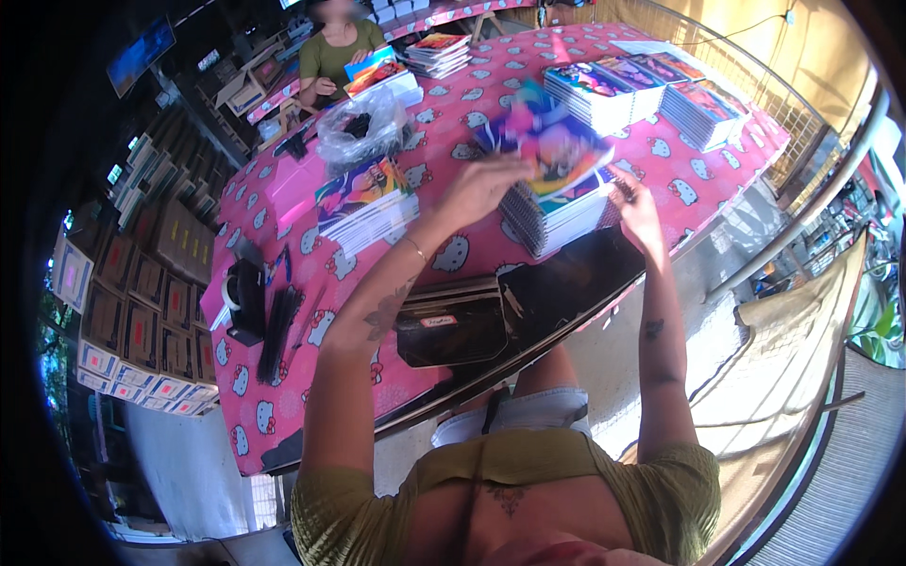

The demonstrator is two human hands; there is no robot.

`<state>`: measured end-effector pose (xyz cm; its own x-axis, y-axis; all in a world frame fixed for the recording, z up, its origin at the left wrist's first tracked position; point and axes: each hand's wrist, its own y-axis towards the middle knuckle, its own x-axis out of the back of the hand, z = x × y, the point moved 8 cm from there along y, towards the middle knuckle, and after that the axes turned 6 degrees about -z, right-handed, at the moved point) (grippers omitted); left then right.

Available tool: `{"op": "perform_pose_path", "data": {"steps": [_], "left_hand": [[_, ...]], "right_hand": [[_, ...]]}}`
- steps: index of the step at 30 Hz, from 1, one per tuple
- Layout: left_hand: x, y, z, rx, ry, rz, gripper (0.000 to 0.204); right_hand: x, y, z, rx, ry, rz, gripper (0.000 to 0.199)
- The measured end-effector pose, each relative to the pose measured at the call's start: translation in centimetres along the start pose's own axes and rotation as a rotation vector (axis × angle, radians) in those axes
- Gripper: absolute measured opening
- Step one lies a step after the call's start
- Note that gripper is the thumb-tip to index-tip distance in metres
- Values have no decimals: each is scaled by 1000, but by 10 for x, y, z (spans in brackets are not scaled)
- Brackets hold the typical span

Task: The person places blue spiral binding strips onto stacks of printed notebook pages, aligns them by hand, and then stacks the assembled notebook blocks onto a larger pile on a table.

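Note:
A colourful notebook [557,151], smeared by motion, is tilted over a stack of spiral-bound notebooks [557,226] near the table's front edge. My left hand [491,184] reaches in from the left, its fingers closed at the near left edge of the tilted notebook. At the stack's right side is my right hand [637,209], fingers curled around something dark and thin that I cannot make out. Another notebook stack [368,209] with white page edges lies left of my left hand.
More notebook stacks [604,94] stand at the far right of the pink patterned table [444,340]. A clear plastic bag [363,132], a black tape dispenser [247,292], dark thin strips [280,330] and a black tray [451,325] lie around. Another person [340,57] handles notebooks across the table.

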<state>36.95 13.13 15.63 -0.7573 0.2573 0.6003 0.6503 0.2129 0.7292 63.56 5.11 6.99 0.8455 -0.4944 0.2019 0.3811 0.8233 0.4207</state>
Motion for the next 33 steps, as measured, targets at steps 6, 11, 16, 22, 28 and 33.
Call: {"op": "perform_pose_path", "data": {"steps": [6,11,16,22,28,33], "left_hand": [[-23,-7,7,75,38,150,44],[1,-16,3,35,230,64,50],[160,-117,77,545,668,-69,39],[169,-225,93,408,962,33,30],[182,-219,80,486,945,-29,33],[180,-127,-18,362,1021,-246,24]], "right_hand": [[9,0,-5,33,-31,-50,44],[17,-12,5,56,-64,-72,53],[102,-57,1,-48,-174,-365,50],[2,-101,76,167,-78,-374,19],[-123,-127,157,303,57,181,26],[-128,-134,152,357,28,97,49]]}}
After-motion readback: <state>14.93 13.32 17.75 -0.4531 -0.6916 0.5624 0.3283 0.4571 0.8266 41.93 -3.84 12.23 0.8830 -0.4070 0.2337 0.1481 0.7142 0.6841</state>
